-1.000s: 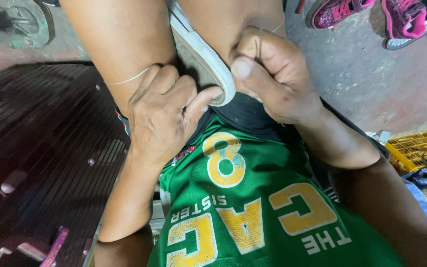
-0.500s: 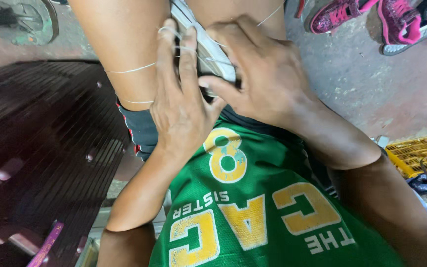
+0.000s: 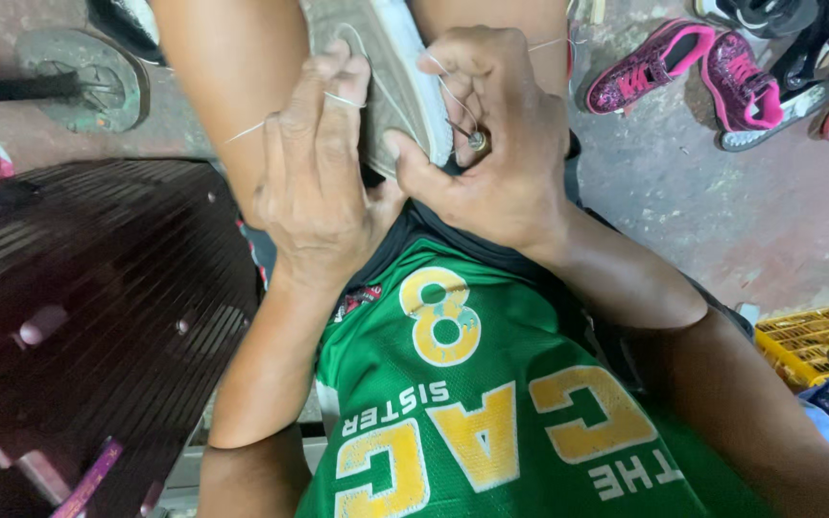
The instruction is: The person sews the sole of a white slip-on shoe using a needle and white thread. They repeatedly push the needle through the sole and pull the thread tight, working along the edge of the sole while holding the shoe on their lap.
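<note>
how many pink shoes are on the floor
2: both pink mesh sneakers lie on the grey concrete floor at top right, one left of the other. More may be hidden beyond the frame edge.

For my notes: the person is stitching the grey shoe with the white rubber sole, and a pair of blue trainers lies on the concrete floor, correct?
Nearly: the head view shows the trainers are pink, not blue. The rest stands.

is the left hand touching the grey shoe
Touching. The head view shows the left hand laid flat against the side of the grey shoe, its fingers overlapping the upper with no gap between them.
</note>
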### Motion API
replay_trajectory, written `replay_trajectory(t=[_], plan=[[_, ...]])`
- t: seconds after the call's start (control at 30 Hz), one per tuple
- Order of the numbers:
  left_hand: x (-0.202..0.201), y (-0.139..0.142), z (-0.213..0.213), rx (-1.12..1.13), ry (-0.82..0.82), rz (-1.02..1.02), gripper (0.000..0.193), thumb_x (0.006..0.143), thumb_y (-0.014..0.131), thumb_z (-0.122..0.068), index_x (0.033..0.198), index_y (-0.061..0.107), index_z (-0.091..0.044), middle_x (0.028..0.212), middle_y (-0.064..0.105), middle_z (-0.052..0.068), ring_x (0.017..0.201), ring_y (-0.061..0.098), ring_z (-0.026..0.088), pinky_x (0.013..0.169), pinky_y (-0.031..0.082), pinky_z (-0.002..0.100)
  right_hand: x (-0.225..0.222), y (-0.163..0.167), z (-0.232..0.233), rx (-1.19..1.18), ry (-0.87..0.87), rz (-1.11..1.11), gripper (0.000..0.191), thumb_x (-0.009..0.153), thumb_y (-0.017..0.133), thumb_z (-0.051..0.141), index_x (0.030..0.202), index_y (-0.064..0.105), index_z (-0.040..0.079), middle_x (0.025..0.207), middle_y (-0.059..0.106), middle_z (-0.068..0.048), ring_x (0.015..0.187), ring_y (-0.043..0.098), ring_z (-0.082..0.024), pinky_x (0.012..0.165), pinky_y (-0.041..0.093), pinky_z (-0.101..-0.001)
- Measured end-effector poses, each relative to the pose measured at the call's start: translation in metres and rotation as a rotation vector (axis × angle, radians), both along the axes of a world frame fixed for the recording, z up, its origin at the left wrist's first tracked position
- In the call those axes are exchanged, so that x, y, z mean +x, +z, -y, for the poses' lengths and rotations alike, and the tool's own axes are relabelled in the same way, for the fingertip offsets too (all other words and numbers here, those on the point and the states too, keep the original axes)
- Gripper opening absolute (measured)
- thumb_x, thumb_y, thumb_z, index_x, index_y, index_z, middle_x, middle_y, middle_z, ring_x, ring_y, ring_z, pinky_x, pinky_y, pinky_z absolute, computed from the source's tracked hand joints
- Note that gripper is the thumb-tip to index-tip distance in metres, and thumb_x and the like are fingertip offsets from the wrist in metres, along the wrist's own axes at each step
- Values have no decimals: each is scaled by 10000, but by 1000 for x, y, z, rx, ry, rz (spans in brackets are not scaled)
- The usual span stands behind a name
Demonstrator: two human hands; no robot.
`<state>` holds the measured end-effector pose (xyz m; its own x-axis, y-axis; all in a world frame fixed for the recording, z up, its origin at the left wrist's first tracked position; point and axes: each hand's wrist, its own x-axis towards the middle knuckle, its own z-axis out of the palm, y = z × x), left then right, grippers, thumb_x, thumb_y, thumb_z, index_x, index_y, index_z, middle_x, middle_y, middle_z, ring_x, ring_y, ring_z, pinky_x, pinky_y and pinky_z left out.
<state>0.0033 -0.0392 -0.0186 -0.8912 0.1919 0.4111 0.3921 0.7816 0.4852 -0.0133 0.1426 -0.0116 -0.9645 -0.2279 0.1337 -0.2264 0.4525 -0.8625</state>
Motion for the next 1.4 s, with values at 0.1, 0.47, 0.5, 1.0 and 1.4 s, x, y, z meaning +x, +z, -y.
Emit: replay_trajectory(t=[0.1, 0.47, 0.5, 1.0, 1.4], plan=[[6, 8, 5, 67, 31, 117, 528, 854, 877, -157, 1266, 585, -4, 1336, 607, 171, 1178, 654, 351, 979, 575, 407, 0, -18, 5, -75, -20, -9, 558, 978, 908, 109, 1278, 441, 58, 845, 587, 9, 647, 554, -36, 570, 449, -174], [9, 23, -8, -68, -22, 334, 971, 706, 960, -333, 1499, 452, -98, 1503, 447, 172, 1281, 544, 392, 1023, 517, 434, 10, -30, -24, -203, 57, 93, 520, 979, 874, 114, 1294, 471, 24, 946, 586, -41, 689, 519, -42, 593, 420, -173], [2, 22, -10, -77, -20, 289, 979, 784, 973, -379, 1534, 410, -98, 1512, 443, 153, 1295, 537, 368, 1060, 507, 415, 9, -28, -31, -274, 94, 151, 498, 1001, 831, 118, 1327, 468, 18, 1014, 603, -58, 700, 511, -42, 609, 412, -174], [-29, 12, -15, -6, -46, 160, 914, 934, 810, -476, 1561, 319, -27, 1369, 517, 210, 1233, 548, 360, 1063, 488, 439, -12, 34, -69, -23, 102, 57, 274, 915, 645, -80, 1166, 727, -7, 934, 753, -143, 815, 742, -177, 739, 591, -307], [-27, 10, -20, -5, -8, 154, 910, 917, 832, -472, 1552, 339, -45, 1401, 520, 197, 1235, 546, 357, 1049, 489, 443, -15, 28, -56, -50, 193, 56, 297, 969, 677, -60, 1242, 727, 44, 1015, 760, -120, 822, 765, -158, 739, 601, -280]])
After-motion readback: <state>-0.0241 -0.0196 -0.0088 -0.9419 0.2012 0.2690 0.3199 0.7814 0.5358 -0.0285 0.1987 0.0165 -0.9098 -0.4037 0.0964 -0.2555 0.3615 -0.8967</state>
